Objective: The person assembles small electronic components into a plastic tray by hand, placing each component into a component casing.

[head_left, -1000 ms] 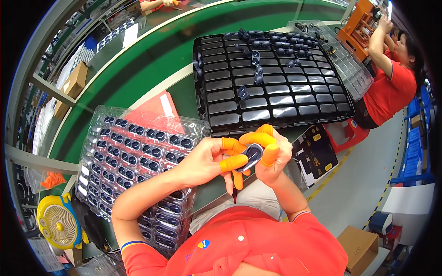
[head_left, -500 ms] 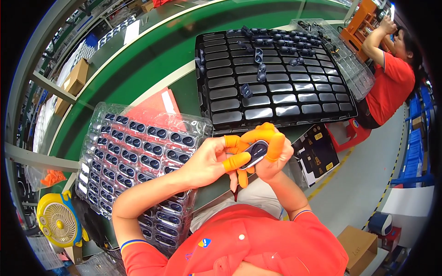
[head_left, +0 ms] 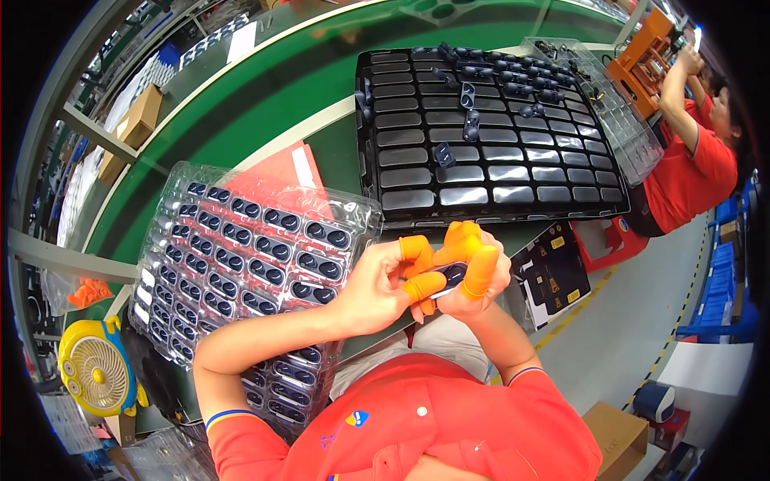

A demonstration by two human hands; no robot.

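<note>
1) gripping a small shiny dark oval piece [head_left: 454,275] with left hand [head_left: 378,287] and right hand [head_left: 480,274], wearing orange finger covers [head_left: 424,286]
2) holding it near a wide black plastic tray [head_left: 464,197] and flat clear plastic tray [head_left: 354,206]

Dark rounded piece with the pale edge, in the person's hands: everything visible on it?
The small, rounded dark navy piece looks like smooth, slightly glossy plastic, with a pale edge along its lower side. It sits at a slant, its right end higher in the picture, held up in front of the body between the left hand and right hand. Orange-covered fingers touch it and hide much of it; its full outline and underside can't be told.
</note>
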